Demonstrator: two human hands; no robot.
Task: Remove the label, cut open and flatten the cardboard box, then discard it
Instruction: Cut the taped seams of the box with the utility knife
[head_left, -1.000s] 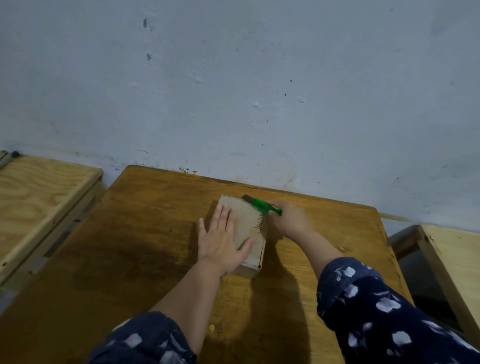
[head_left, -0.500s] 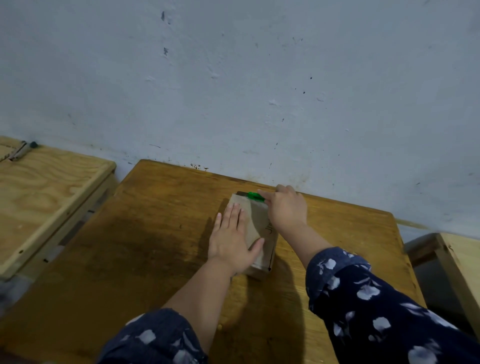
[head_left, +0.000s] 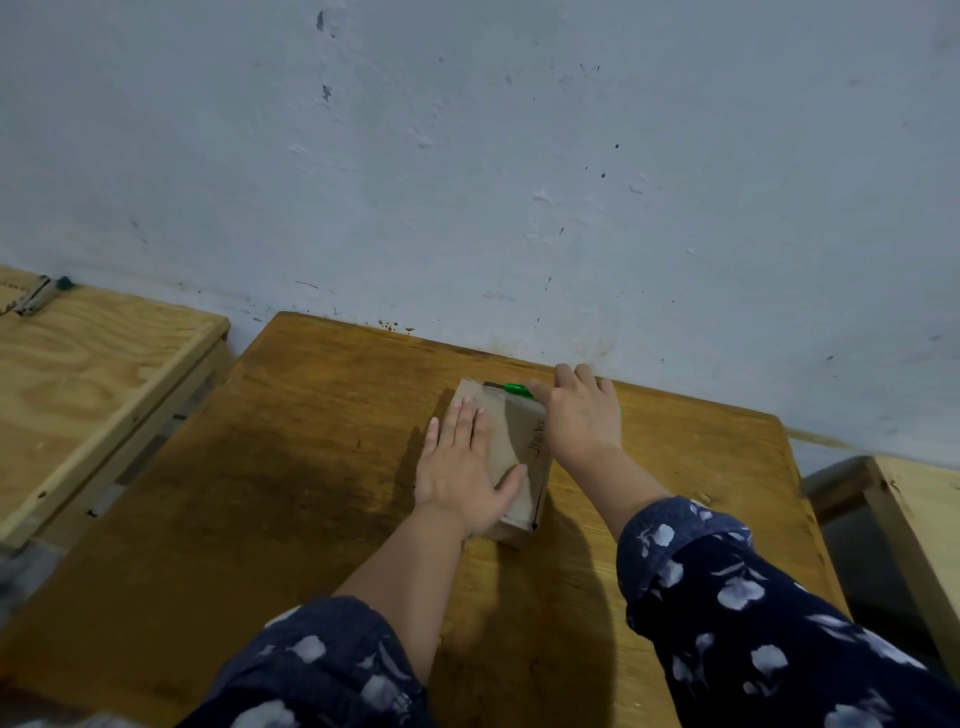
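A small brown cardboard box (head_left: 522, 441) lies flat on the wooden table (head_left: 291, 467), near the wall. My left hand (head_left: 460, 467) presses flat on the box's top, fingers spread, thumb along its right part. My right hand (head_left: 579, 415) grips a green-handled cutter (head_left: 517, 389) at the box's far edge; the blade end rests against the far top corner. Dark printed lettering runs along the box's right side. No label shows in this view.
A grey-blue wall (head_left: 519, 182) rises right behind the table. A lighter plywood table (head_left: 78, 374) stands to the left with a metal hinge (head_left: 36, 296) at its back. Another pale wooden piece (head_left: 919, 519) stands at the right, across a dark gap.
My right hand has moved the cutter from the box's right far corner up over the far edge and turned palm-down. My left hand stays pressed on the box.
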